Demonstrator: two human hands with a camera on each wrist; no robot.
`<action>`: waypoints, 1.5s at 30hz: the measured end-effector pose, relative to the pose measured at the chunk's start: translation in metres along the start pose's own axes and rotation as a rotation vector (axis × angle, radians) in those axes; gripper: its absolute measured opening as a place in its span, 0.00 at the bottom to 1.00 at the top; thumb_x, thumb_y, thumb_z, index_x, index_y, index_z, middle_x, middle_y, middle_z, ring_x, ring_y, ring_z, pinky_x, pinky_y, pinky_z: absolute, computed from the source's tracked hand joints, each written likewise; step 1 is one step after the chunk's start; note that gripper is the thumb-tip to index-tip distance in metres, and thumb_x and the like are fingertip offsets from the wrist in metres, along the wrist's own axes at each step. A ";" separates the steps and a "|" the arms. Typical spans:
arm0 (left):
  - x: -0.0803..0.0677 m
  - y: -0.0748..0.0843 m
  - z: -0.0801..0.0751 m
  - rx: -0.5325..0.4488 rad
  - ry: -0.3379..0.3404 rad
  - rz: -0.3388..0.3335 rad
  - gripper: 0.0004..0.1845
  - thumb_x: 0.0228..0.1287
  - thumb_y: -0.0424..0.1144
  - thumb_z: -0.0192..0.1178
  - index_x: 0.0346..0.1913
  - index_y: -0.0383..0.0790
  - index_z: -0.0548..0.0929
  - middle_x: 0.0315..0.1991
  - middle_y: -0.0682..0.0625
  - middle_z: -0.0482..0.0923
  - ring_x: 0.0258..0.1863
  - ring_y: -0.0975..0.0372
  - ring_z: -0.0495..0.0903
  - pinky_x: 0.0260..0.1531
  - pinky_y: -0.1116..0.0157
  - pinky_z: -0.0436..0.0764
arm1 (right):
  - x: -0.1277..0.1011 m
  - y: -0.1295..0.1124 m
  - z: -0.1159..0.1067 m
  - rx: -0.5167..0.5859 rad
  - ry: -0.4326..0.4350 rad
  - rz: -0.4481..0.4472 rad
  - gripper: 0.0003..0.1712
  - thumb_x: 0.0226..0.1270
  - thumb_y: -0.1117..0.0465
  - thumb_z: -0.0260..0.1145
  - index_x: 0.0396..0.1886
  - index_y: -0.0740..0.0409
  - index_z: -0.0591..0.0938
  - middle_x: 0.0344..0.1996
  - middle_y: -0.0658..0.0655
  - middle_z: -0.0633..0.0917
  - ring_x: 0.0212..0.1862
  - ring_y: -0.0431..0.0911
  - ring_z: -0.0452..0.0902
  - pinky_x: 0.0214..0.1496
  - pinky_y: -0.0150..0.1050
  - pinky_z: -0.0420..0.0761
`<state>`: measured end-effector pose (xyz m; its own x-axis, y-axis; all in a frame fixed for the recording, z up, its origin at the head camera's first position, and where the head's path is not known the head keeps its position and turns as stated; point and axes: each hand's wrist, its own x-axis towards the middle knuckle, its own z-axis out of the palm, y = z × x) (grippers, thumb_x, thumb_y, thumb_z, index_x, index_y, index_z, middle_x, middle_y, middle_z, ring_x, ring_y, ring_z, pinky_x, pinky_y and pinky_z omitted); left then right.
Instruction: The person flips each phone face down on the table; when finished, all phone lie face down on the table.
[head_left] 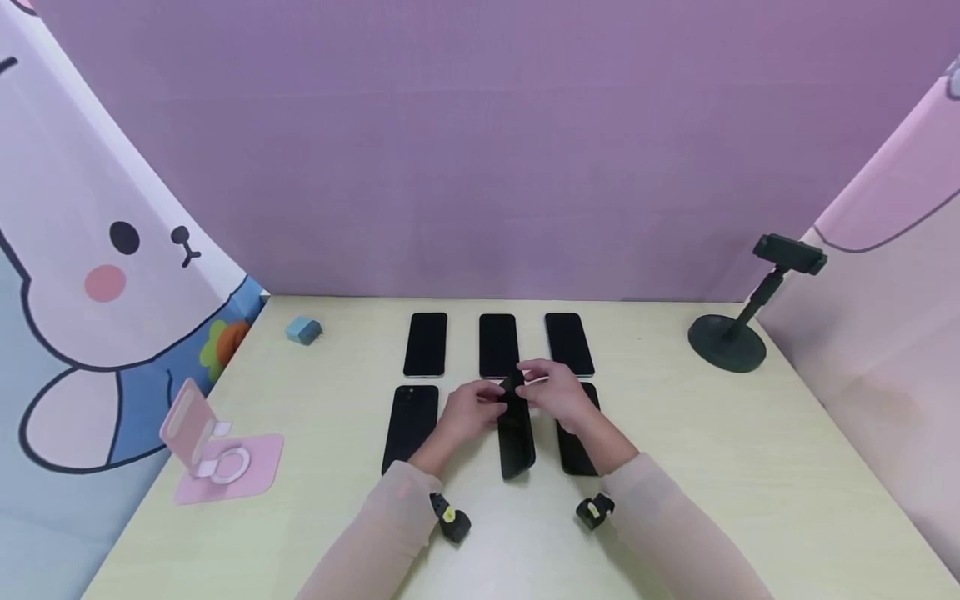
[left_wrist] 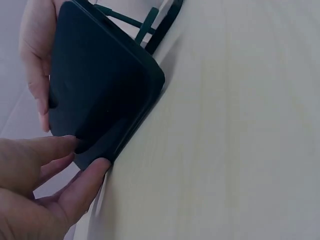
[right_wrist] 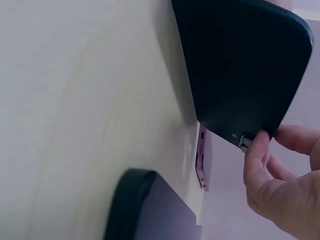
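A black smartphone [head_left: 516, 442] is held tilted on its side over the middle of the table, its far end raised between both hands. My left hand [head_left: 471, 410] pinches it near the far end; in the left wrist view its thumb and fingers grip a corner of the phone [left_wrist: 105, 85]. From the other side my right hand [head_left: 558, 396] pinches the same end. The right wrist view shows the right fingers beside the camera lens on the phone's dark back [right_wrist: 245, 70]. Whether the near end touches the table is unclear.
Behind lie three dark phones [head_left: 425, 344] in a row. Two more phones flank the hands, a left one [head_left: 408, 421] back up and a right one [head_left: 573, 450] partly covered. A pink folding stand [head_left: 262, 467], a blue block [head_left: 303, 329] and a dark green phone stand [head_left: 727, 342] stand farther out.
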<state>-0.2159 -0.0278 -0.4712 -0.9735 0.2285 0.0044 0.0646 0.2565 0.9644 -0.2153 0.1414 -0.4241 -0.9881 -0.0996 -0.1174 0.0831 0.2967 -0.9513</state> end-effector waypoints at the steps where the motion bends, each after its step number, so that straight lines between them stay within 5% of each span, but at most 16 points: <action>1: 0.000 0.000 0.001 -0.021 0.004 0.000 0.12 0.59 0.24 0.65 0.46 0.27 0.82 0.40 0.38 0.83 0.34 0.55 0.84 0.27 0.63 0.84 | 0.000 0.001 0.000 0.018 0.002 -0.002 0.25 0.59 0.76 0.66 0.59 0.73 0.76 0.48 0.71 0.76 0.41 0.50 0.80 0.39 0.40 0.83; 10: -0.003 0.002 0.006 -0.213 0.026 -0.025 0.17 0.63 0.25 0.62 0.55 0.29 0.79 0.48 0.35 0.79 0.43 0.51 0.83 0.32 0.60 0.85 | 0.000 0.006 0.003 0.234 -0.014 -0.001 0.22 0.66 0.78 0.57 0.60 0.76 0.73 0.46 0.67 0.76 0.43 0.49 0.78 0.46 0.45 0.82; 25: -0.006 0.003 0.007 -0.305 0.043 0.017 0.17 0.65 0.25 0.61 0.56 0.27 0.78 0.46 0.35 0.79 0.43 0.47 0.83 0.33 0.57 0.85 | -0.005 0.007 0.005 0.289 -0.069 0.023 0.23 0.68 0.78 0.55 0.63 0.75 0.70 0.46 0.67 0.77 0.41 0.47 0.80 0.47 0.48 0.82; 45: -0.007 0.008 0.000 -0.259 0.097 0.015 0.15 0.66 0.29 0.60 0.54 0.25 0.78 0.44 0.36 0.79 0.39 0.50 0.84 0.31 0.57 0.85 | -0.003 0.005 0.016 0.277 -0.093 0.009 0.22 0.67 0.80 0.54 0.61 0.76 0.71 0.44 0.67 0.76 0.40 0.47 0.79 0.48 0.48 0.82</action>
<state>-0.2085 -0.0268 -0.4635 -0.9902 0.1360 0.0320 0.0326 0.0021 0.9995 -0.2096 0.1282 -0.4335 -0.9721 -0.1888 -0.1392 0.1362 0.0290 -0.9903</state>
